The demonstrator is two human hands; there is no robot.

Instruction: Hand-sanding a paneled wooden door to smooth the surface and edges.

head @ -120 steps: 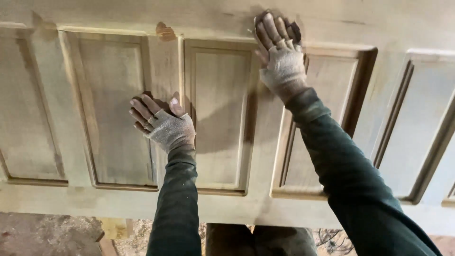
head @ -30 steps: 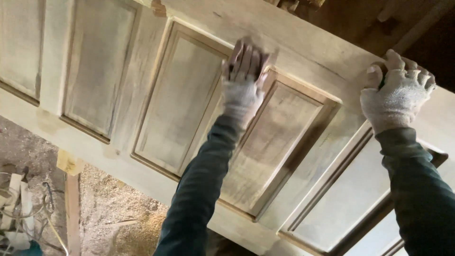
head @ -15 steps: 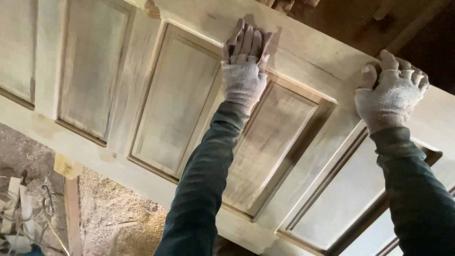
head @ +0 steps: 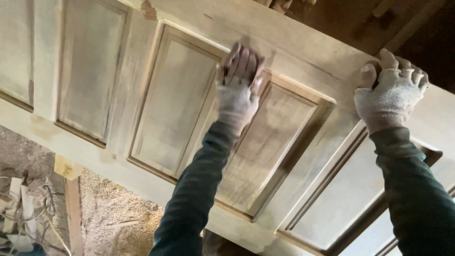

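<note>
A pale, unfinished wooden door (head: 175, 99) with several recessed panels fills the view, tilted down to the right. My left hand (head: 238, 90), in a knit glove, lies flat on the rail between two panels. It presses what looks like a small brown sanding sheet (head: 246, 50), mostly hidden under the fingers. My right hand (head: 391, 90), also gloved, curls over the door's upper edge (head: 332, 61) at the right and grips it. Both arms wear dark green sleeves.
Below the door, at the lower left, is a floor covered in sawdust (head: 113, 213). A wooden post (head: 73, 208) and a heap of scraps and cords (head: 19, 208) stand there. Dark roof timbers (head: 403, 23) show at the upper right.
My left hand has slid slightly up and back along the rail with the sheet under it. My right hand has stayed hooked on the door's edge. Four seconds ago the door was seen more level.
</note>
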